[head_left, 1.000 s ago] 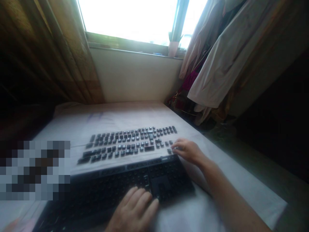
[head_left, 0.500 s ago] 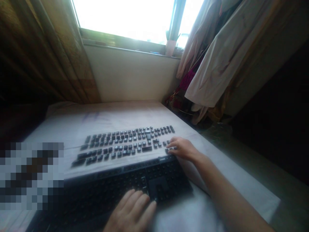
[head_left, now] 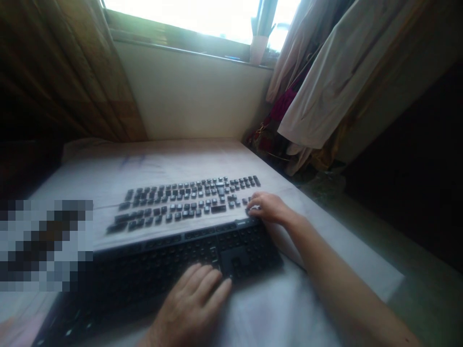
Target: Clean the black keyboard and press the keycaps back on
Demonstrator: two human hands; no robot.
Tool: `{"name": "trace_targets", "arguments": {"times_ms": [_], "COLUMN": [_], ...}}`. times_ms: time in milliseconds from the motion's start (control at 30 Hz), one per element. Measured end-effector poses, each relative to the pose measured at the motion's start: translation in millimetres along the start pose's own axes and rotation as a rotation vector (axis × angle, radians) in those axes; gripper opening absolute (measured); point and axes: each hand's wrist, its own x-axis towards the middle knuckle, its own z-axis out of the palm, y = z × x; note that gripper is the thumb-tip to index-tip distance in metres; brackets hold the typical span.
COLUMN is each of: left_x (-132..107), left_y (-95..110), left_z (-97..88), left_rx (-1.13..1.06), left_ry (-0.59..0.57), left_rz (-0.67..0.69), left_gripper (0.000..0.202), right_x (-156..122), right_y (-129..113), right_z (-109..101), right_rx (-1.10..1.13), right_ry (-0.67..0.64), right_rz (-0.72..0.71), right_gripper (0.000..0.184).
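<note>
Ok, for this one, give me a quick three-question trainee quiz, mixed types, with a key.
1. Which hand is at the loose keycaps?
2. True or false: the keyboard lies farther from the window than those keycaps.
3. The left hand is on: (a) the curtain, (b) the keyboard, (c) the hanging clothes.

Key: 1. The right hand. 2. True. 3. b.

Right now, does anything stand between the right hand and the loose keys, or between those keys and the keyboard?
Nothing visible blocks the right hand; its fingers are at the right end of the loose keys. Only cloth separates the keys from the keyboard, which the left hand partly covers.
</note>
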Motion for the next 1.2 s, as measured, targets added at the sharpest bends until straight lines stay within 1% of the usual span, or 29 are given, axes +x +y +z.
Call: {"name": "trace_targets", "arguments": {"times_ms": [133,300,400,500,633,767,867,1033,1200], "left_x": [-1,1,3,4,3,3,2,1,2], "left_y": [0,2,2,2,1,1,1,0,1], "left_z": [-0.9,-3.6,-5.3,-5.8,-5.5,-5.8,-6.5,-6.7,-6.3], "left_rx": [-0.005,-0.01,-0.007,-0.011,-0.009,-0.007,-0.012,-0.022,-0.018], "left_ry": [-0.023,-0.036,-0.042,-0.033,-0.058,-0.079,-0.085,-0.081,-0.092], "left_rz": [0.002,-0.001,0.0,0.007,0.023,0.017,0.017,0.019,0.017], "left_gripper": [0.033,0.033,0.036,0.036,0.034,0.032,0.032,0.032,0.033], "right_x": [-1,-13,-25,-39,-56,-71,-83,-96,-98], "right_y": [2,4,-1,-12,-27,-39,-50,-66,-73], "right_z": [1,-1,-3,-3,1,9,13,19,24], "right_rx": [0.017,0.05,0.08,0.118,0.173,0.296,0.359,0.372,0.355], "right_ry": [0.038,0.141,0.189,0.21,0.22,0.239,0.228,0.209,0.185], "right_rz": [-0.013,-0.031,-0.064,-0.11,-0.18,-0.277,-0.324,-0.378,-0.412], "right_gripper": [0.011,0.013,0.013,0.012,0.011,0.011,0.011,0.011,0.011]}}
